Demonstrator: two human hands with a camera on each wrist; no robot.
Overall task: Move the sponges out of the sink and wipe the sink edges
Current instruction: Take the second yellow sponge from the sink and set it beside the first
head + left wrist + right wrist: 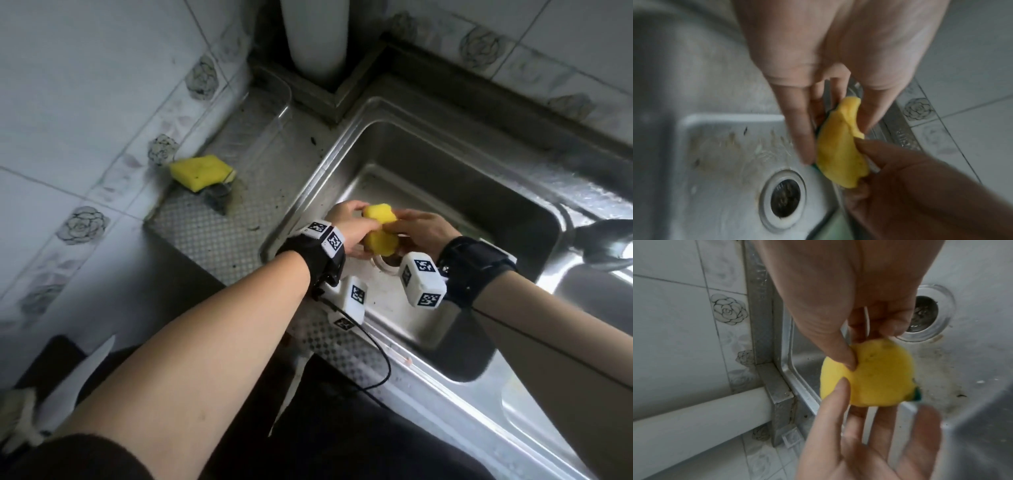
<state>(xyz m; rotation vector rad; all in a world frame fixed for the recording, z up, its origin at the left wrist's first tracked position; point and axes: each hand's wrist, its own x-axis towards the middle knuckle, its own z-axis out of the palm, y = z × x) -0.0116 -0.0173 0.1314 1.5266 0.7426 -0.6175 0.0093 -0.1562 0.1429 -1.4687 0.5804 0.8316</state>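
A yellow sponge [380,226] with a green underside is held over the steel sink [445,154], just above the drain [784,194]. My left hand [368,214] holds it between the thumb and straight fingers, which lie beneath it in the right wrist view. My right hand [399,228] pinches the sponge's other end [875,378] with thumb and fingertips. A second yellow sponge [202,173] lies on the patterned counter left of the sink, against the tiled wall.
A dark scourer [215,195] lies under the second sponge. A clear plastic container [260,126] stands on the counter behind it. A white pipe [315,37] fills the back corner. A metal tap [609,246] reaches in from the right.
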